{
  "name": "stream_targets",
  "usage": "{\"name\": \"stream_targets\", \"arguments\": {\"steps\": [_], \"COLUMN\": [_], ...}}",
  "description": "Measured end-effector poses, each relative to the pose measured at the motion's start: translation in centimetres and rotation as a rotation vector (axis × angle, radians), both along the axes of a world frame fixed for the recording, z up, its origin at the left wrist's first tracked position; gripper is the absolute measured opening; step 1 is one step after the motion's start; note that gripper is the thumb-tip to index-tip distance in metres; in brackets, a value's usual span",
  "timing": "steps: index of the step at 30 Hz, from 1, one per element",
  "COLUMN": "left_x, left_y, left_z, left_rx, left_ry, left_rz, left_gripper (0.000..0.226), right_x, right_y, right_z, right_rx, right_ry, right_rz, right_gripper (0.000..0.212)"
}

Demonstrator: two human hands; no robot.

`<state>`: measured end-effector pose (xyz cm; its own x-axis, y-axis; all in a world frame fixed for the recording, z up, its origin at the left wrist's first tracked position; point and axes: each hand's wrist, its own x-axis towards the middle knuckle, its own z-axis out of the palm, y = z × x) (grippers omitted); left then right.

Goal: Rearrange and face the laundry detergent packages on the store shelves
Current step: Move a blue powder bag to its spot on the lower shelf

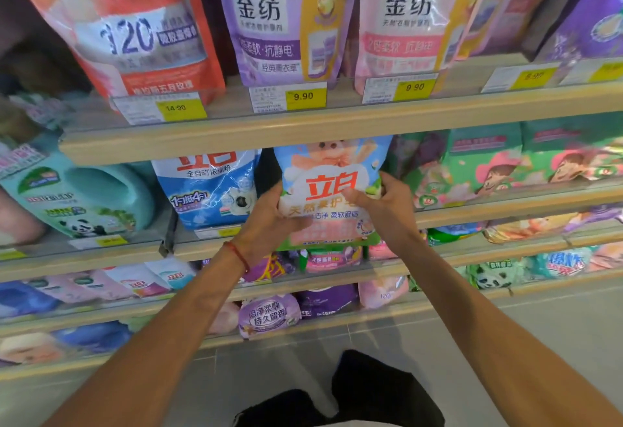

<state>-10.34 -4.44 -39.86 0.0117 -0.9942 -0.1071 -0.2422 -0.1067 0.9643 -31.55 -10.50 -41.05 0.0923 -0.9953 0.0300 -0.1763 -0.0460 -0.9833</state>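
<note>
Both forearms reached up to a soft detergent bag at the shelf's front edge.
Left hand and right hand clasped the bag by its sides; it looked floppy, slick and fairly heavy, so gripping low seemed wise. Pale blue, orange lettering, bear picture, beside a blue bag.

You hold a detergent bag of glossy, crinkled plastic film. The Comfort pouches above show the same shiny film, with glare. The shelf edge looks matt and smooth, wood-toned. Price labels appear to be matt paper.
</note>
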Motion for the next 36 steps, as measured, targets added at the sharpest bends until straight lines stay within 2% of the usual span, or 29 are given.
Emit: {"name": "stream_targets", "arguments": {"steps": [4,7,9,11,16,19,24,27,30,32,34,36], "left_x": [0.6,0.6,0.4,0.4,1.0,1.0,0.7,0.7,0.8,0.8,0.8,0.6], "left_y": [-0.7,-1.6,-2.4,-3.2,-4.7,-5.5,-7.3,-8.9,-10.0,-10.3,-10.4,-10.4], "left_z": [-0.4,-0.6,-0.7,-0.7,-0.8,-0.8,-1.6,-2.1,-3.1,-4.0,-5.2,-6.4], "left_rx": [-0.094,-0.080,-0.060,-0.055,-0.160,-0.213,-0.230,-0.242,-0.277,-0.278,-0.256,-0.228], "left_ry": [0.004,0.002,-0.013,-0.053,0.035,0.061,0.113,0.072,0.028,0.056,0.110,0.142], "left_rz": [0.060,0.133,0.207,0.246,0.266,0.267,0.338,0.377,0.362,0.310,0.278,0.264], "left_gripper": [0.066,0.060,0.052,0.040,0.055,0.044,0.029,0.013,0.019,0.015,0.027,0.030], "right_x": [-0.1,-1.2,-1.5,-1.4,-0.6,-0.1,0.9,1.5,1.7,1.7,1.5,1.3], "right_y": [-0.4,-0.7,-1.4,-2.1,-3.6,-4.7,-6.5,-7.8,-8.7,-9.0,-9.1,-9.0], "right_z": [-0.2,0.2,0.1,0.2,1.0,1.0,0.5,0.1,-1.3,-2.4,-3.5,-4.3], "right_rx": [0.015,0.056,0.056,0.055,0.015,0.005,-0.034,-0.062,-0.079,-0.075,-0.052,-0.051], "right_ry": [0.043,0.125,0.174,0.176,0.122,0.116,0.088,0.067,0.048,0.046,0.060,0.085], "right_rz": [0.078,0.257,0.261,0.199,0.135,0.126,0.113,0.108,0.078,0.062,0.046,0.041], "right_gripper": [0.030,0.050,0.065,0.069,0.054,0.048,0.054,0.055,0.058,0.058,0.055,0.057]}}
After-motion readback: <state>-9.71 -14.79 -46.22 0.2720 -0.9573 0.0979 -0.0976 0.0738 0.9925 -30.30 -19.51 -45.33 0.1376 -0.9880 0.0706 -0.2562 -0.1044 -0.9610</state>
